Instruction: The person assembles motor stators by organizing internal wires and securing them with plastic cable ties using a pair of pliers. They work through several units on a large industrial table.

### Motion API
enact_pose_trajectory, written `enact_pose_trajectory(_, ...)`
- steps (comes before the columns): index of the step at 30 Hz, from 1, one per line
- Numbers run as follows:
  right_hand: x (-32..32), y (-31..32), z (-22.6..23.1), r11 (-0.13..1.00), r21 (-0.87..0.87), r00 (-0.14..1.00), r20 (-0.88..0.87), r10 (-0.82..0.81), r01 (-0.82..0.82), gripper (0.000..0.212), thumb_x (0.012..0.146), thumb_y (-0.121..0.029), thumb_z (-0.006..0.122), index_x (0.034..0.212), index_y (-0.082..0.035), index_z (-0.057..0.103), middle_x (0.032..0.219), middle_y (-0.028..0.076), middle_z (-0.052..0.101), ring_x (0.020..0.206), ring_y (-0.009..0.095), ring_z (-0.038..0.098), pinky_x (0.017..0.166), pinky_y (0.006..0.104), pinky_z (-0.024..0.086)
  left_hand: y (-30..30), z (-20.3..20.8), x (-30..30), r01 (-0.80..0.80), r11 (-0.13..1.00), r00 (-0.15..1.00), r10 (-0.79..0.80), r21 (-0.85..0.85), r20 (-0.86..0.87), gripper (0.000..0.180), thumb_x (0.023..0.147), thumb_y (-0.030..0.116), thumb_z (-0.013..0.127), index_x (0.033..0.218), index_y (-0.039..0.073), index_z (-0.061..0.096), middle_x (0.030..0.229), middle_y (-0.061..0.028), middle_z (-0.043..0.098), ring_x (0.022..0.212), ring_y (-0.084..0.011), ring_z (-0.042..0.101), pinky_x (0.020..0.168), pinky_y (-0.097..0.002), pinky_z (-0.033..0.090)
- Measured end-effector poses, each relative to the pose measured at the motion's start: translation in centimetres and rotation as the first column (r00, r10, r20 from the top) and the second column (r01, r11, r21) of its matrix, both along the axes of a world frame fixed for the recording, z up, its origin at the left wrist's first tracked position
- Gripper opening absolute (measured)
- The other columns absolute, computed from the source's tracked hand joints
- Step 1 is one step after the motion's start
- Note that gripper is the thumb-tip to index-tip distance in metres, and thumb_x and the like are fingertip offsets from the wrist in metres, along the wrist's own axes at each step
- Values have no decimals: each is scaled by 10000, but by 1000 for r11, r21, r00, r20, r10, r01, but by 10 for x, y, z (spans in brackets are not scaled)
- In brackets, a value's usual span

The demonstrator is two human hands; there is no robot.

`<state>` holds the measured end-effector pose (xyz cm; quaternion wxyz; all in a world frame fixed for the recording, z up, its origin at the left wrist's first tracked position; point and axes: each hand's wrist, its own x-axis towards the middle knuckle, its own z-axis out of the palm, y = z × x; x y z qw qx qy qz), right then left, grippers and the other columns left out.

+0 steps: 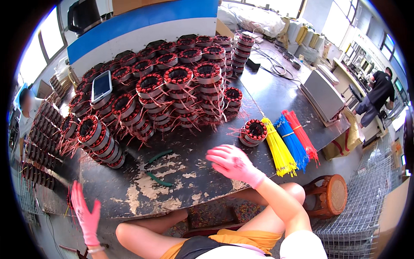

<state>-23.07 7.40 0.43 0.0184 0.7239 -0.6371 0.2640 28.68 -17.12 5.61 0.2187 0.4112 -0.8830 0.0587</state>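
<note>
My right hand (233, 164), in a pink glove, hovers over the front of the dark worktable with its fingers stretched out and nothing in it. Close by it, a short stack of motor stators (253, 131) with red windings stands on the table. My left hand (87, 213), gloved the same way, is raised by the table's left front edge, fingers spread and empty. Between the hands lie green-handled pliers (159, 156), their handles apart. Tall stacks of wound stators (178, 75) with loose red leads crowd the table beyond, and a leaning stack (101, 142) is nearest my left hand.
Bundles of yellow wires (278, 149), blue wires (291, 140) and red wires (300, 134) lie on the right. A phone (101, 86) rests on the stators. Further right are a grey box (322, 95), wooden stool (337, 194) and wire mesh (358, 207). Two people are further off.
</note>
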Motion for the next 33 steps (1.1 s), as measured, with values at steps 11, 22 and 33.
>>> enact_pose_trajectory(11, -94, 80, 8, 911, -190, 912, -124, -391, 365, 363, 732, -189, 834, 1039, -68, 682, 1173, 82, 675, 1243, 324, 589, 1156, 547, 391, 127, -11, -209, 618, 770, 783, -583, 161, -216, 525, 791, 102, 784, 1291, 29, 642, 1323, -147, 629, 1276, -387, 570, 1108, -510, 446)
enact_pose_trajectory(22, 74, 31, -9, 988, -58, 989, 7, -147, 147, 305, 742, -297, 825, 899, -99, 655, 984, 52, 638, 969, 273, 617, 970, 456, 459, 70, -89, -214, 453, 884, 892, -448, 114, -65, 249, 847, 212, 765, 1051, 97, 680, 1108, -105, 652, 1113, -366, 617, 1080, -511, 466)
enact_pose_trajectory(33, 129, -31, -22, 976, 82, 978, -72, -197, 202, 328, 781, -368, 784, 970, -119, 685, 1017, 61, 616, 1033, 281, 599, 952, 441, 448, 46, -64, -191, 524, 835, 852, -514, 168, -103, 190, 810, 153, 770, 965, 74, 695, 1025, -119, 658, 1036, -361, 635, 1056, -492, 494)
